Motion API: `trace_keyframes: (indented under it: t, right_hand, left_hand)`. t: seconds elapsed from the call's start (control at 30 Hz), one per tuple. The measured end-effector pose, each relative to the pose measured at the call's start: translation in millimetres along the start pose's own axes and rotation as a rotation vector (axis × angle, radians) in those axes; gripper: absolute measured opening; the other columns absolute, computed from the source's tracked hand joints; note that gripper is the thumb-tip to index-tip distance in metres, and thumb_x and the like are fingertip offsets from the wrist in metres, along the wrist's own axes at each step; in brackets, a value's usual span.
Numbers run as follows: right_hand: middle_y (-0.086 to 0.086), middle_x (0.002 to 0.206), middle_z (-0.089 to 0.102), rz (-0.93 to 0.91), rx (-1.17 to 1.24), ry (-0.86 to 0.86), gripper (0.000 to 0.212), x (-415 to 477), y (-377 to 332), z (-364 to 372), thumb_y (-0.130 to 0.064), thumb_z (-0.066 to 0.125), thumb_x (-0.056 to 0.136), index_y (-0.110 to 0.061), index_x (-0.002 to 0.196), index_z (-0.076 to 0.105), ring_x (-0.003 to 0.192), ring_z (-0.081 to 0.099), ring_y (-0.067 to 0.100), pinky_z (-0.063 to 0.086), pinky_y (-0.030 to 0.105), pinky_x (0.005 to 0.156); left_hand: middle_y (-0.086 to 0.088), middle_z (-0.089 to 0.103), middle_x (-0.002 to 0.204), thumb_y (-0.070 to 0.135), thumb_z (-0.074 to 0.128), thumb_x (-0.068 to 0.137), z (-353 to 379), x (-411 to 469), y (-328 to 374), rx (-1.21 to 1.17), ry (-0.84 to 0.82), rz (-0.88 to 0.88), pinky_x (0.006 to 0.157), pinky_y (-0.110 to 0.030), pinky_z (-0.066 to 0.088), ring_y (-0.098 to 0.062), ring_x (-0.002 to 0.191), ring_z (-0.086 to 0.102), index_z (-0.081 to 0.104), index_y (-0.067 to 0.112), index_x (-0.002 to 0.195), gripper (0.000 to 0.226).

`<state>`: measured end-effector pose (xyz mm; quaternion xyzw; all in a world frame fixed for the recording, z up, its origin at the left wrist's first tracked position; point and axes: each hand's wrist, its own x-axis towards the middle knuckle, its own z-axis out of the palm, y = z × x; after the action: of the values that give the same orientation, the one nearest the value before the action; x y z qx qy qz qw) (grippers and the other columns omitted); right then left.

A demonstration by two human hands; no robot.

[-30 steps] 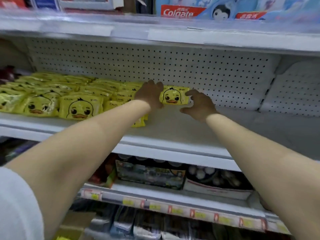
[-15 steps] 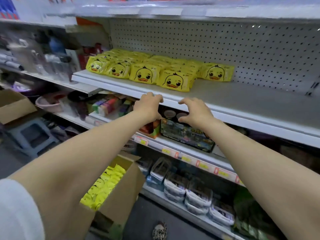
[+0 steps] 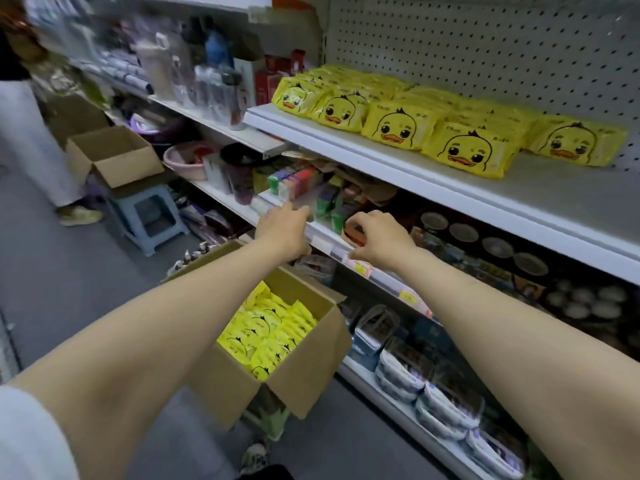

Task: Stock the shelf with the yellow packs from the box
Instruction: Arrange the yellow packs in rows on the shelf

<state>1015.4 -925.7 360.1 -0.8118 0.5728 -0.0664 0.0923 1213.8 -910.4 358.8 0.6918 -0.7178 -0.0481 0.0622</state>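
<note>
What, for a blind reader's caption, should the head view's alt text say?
A person's empty left hand and right hand hover above an open cardboard box of yellow packs. More duck-faced yellow packs lie in rows on the white shelf above.

A shop aisle: white pegboard-backed shelves [image 3: 433, 174] carry duck-print yellow packs [image 3: 464, 150], price labels [image 3: 362, 268] line shelf edges, and an open stock carton [image 3: 301, 372] stands below.

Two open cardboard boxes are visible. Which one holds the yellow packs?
The nearer brown cardboard box, low in the middle: yellow duck-print packs fill it. The other cardboard box, on the pale blue plastic stool farther left, shows no packs.
</note>
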Motion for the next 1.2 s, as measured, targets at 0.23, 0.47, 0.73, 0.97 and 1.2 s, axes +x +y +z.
trace_keyframes:
  t: [0.23,0.47,0.73,0.97,1.2]
  right_hand:
    - [0.006,0.134,0.054,-0.011,0.026,-0.173,0.062,98.3,-43.9,84.9,-0.039,0.078,0.079,-0.025,0.134,0.054,0.125,0.048,0.029,0.048,0.041,0.096]
    - [0.009,0.137,0.056,0.14,0.124,-0.511,0.065,163.4,-72.0,213.6,-0.039,0.081,0.078,-0.02,0.135,0.056,0.127,0.049,0.029,0.043,0.037,0.101]
    - [0.007,0.135,0.056,0.4,0.335,-0.832,0.058,156.3,-77.8,347.9,-0.042,0.078,0.081,-0.021,0.131,0.058,0.119,0.056,0.027,0.045,0.033,0.087]
    - [0.006,0.133,0.059,0.52,0.595,-0.956,0.053,147.8,-116.4,418.4,-0.041,0.08,0.08,-0.019,0.124,0.063,0.123,0.056,0.024,0.046,0.034,0.098]
    - [0.005,0.137,0.057,0.588,0.691,-1.032,0.062,147.2,-136.2,464.7,-0.05,0.074,0.082,-0.019,0.133,0.059,0.126,0.053,0.024,0.045,0.038,0.104]
  left_hand:
    - [-0.008,0.05,0.129,0.035,0.076,0.079,61.5,61.9,-108.0,-0.03,-0.142,-0.07,0.09,-0.043,0.046,-0.033,0.12,0.048,0.05,0.029,0.13,0.058]
    - [-0.01,0.049,0.127,0.039,0.08,0.076,159.5,112.2,-224.4,-0.118,-0.454,-0.12,0.095,-0.049,0.046,-0.033,0.12,0.046,0.05,0.026,0.132,0.065]
    - [-0.012,0.055,0.125,0.041,0.084,0.071,264.2,119.2,-304.5,-0.189,-0.722,-0.167,0.093,-0.037,0.048,-0.032,0.111,0.055,0.058,0.022,0.127,0.064]
    - [-0.017,0.053,0.125,0.04,0.082,0.073,313.1,105.0,-333.8,-0.251,-0.815,-0.171,0.093,-0.037,0.045,-0.033,0.112,0.053,0.057,0.02,0.128,0.064]
    - [-0.013,0.049,0.13,0.035,0.08,0.077,331.4,117.0,-353.1,-0.307,-0.666,-0.179,0.093,-0.037,0.042,-0.03,0.117,0.05,0.056,0.021,0.13,0.06]
